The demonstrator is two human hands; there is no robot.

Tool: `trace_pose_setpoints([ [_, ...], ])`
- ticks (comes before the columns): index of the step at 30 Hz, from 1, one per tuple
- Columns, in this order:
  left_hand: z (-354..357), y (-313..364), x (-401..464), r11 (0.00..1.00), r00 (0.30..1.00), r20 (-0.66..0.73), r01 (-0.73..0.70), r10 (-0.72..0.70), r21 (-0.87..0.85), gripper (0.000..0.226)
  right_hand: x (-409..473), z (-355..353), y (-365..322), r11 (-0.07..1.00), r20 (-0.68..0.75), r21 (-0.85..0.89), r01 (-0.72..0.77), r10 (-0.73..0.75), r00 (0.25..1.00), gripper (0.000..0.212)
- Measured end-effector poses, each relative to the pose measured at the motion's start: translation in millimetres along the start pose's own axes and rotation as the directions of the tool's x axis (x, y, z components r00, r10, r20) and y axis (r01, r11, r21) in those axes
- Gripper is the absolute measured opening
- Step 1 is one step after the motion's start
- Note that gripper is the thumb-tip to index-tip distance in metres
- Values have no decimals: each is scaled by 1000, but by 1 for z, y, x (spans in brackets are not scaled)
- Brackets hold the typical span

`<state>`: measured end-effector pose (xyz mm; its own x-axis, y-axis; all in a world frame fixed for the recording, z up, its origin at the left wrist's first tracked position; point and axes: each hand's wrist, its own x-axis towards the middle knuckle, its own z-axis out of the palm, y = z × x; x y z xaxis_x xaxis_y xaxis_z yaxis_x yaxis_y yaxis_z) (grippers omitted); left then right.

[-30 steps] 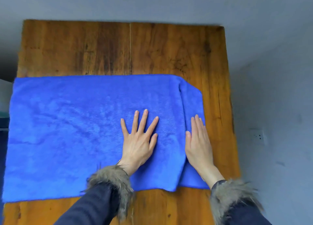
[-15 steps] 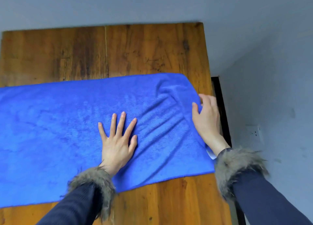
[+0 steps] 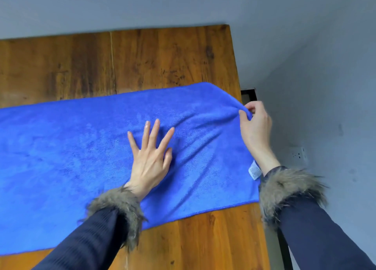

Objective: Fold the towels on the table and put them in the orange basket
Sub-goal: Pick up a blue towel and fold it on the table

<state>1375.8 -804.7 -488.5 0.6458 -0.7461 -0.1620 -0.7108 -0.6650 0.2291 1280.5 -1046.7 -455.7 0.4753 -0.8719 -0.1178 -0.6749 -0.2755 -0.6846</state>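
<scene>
Your right hand (image 3: 255, 125) pinches the towel (image 3: 81, 157) edge; left hand (image 3: 149, 157) lies flat, fingers spread, pinning it beside that. Yank harder and the towel could bunch up or slide under your palm.

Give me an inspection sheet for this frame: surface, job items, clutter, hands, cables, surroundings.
Surface: wooden table, dark stains on the planks, far part and near edge bare.
Job's things: one blue towel spread flat across the table, creased toward its right end; a white label shows at its right edge. Orange basket: nothing seen.
Clutter: nothing seen.
Hands: left hand flat on the towel, fingers spread, pressing it down. Right hand pinches the towel's far right corner, lifted slightly at the table's edge.
Cables: nothing seen.
Surroundings: grey wall behind and to the right, a wall socket low on the right, a dark frame past the table's right edge.
</scene>
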Motion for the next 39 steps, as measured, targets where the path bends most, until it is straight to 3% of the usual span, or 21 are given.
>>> trace_pose_setpoints([
  [2,2,10,13,999,1000,23,-19,18,37,53,4,-1,4,999,-5,29,-28,28,1000,9],
  [6,11,15,21,988,992,125,-28,9,153,56,5,-1,19,938,141,106,-330,315,939,31],
  [10,12,12,21,986,984,178,-37,8,164,58,-6,-3,30,956,125,52,-290,282,951,13],
  [12,11,11,22,988,981,194,-30,0,151,55,-15,-5,22,976,128,72,-206,195,972,8],
  [14,10,11,22,993,979,204,-13,-11,115,55,-27,-11,12,1000,296,18,12,-17,955,19],
  [15,8,12,23,995,980,198,-5,-14,97,54,-32,-13,10,989,436,-10,148,-129,891,30],
  [17,3,18,24,999,986,160,34,-40,41,50,-42,-16,9,940,670,-58,335,-213,712,46],
  [19,-2,29,27,994,992,79,104,-100,-46,41,-48,-16,12,931,728,-74,358,-195,657,46],
  [22,-7,49,34,970,984,-59,158,-171,-183,28,-51,-17,16,966,617,-51,255,-170,768,36],
  [24,-9,61,42,961,981,-104,137,-166,-240,32,-53,-18,17,976,581,-32,214,-156,799,33],
  [26,-13,73,56,963,989,-94,90,-117,-253,47,-59,-18,21,971,567,-43,235,-170,806,30],
  [29,-19,88,86,977,999,-49,5,-15,-211,55,-69,-23,33,959,417,-149,241,-160,895,24],
  [32,-23,94,107,992,997,-67,-54,46,-118,30,-82,-31,50,938,373,-311,154,-28,927,33],
  [34,-24,93,112,977,994,-110,-19,-4,-214,19,-92,-36,61,908,388,-403,115,56,920,33],
  [36,-25,89,112,903,984,-110,82,-141,-422,14,-100,-39,66,893,366,-439,100,77,927,24],
  [37,-27,85,112,811,967,-56,177,-249,-557,12,-102,-40,66,895,344,-437,86,78,936,22],
  [38,-29,81,112,652,932,43,284,-359,-704,15,-103,-40,65,900,322,-431,73,77,944,22],
  [39,-31,77,111,427,882,165,368,-441,-826,22,-103,-40,63,903,305,-425,64,76,949,22],
])
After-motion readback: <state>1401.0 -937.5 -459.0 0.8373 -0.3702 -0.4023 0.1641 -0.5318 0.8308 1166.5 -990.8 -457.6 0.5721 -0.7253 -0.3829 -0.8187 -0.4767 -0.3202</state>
